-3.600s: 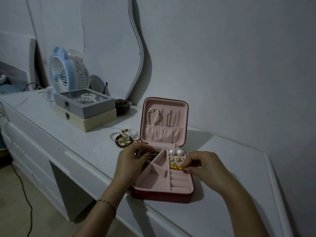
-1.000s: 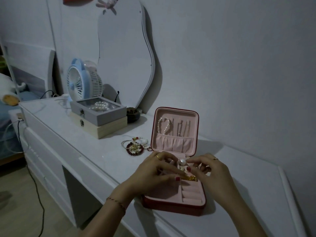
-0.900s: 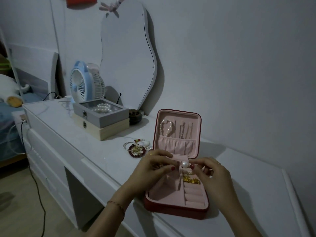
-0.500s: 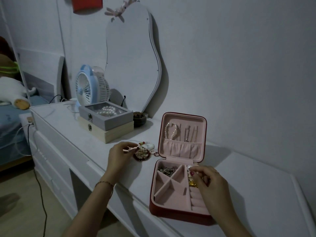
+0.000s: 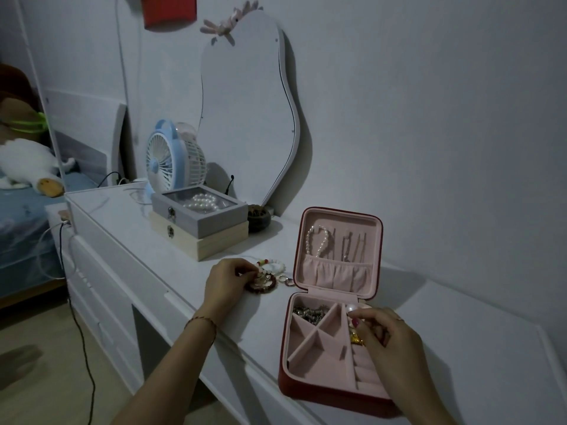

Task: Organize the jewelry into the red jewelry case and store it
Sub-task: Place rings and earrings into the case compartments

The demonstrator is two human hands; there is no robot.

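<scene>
We see the red jewelry case (image 5: 310,391) standing open near the front edge of the white dresser (image 5: 184,250), its lid upright. In the lid hang one pearl strand (image 5: 317,240) and, beside it, thin chains (image 5: 352,243) whose number we cannot tell, above a gathered pink pocket. The tray's left half is split by crossing dividers into four compartments: the far one holds a heap of silver chain (image 5: 308,311), the other three are bare. In the right half we count one pearl (image 5: 352,307) in the far compartment and one gold piece (image 5: 356,337) just in front of it.

Our right hand (image 5: 389,338) lies over that right half with fingers curled, touching the gold piece; we cannot tell whether it grips it. Our left hand (image 5: 228,282) reaches to the heap of bracelets (image 5: 265,276) on the dresser just left of the case, its fingertips pinching at the heap.

Further back, two boxes are stacked: one grey glass-lidded box (image 5: 199,211), holding pearl bracelets, on one wooden box (image 5: 199,240).
</scene>
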